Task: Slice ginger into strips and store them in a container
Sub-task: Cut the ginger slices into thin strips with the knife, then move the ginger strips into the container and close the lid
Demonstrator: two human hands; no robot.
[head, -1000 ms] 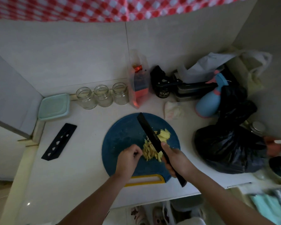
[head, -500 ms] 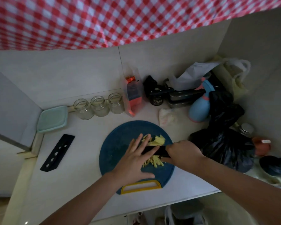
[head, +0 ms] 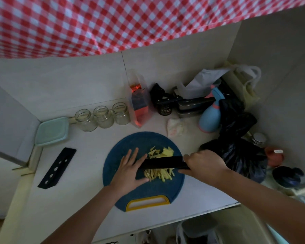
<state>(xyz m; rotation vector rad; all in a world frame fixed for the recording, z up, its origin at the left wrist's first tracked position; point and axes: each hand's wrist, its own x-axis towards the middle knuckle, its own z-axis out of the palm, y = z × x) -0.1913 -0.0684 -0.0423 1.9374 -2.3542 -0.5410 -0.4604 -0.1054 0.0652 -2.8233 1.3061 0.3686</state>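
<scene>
A round blue cutting board point(head: 123, 155) with a yellow handle lies in the middle of the white counter. On it are thin ginger strips point(head: 158, 174) in front of the blade and uncut ginger slices point(head: 165, 151) behind it. My right hand point(head: 203, 164) grips the handle of a black knife point(head: 162, 162), whose blade lies sideways across the ginger. My left hand point(head: 130, 170) rests flat with fingers spread, fingertips on the blade's left end. A pale green lidded container point(head: 52, 131) sits at the far left of the counter.
Three empty glass jars point(head: 102, 116) line the back wall beside an orange packet point(head: 139, 104). A black knife sheath point(head: 57, 167) lies left of the board. A blue spray bottle point(head: 210, 114), black plastic bag point(head: 239, 152) and a cloth point(head: 176, 127) crowd the right side.
The knife swung from pointing away to lying sideways across the ginger. My left hand opened from a closed grip and laid flat on the blade's end. The view tilted upward.
</scene>
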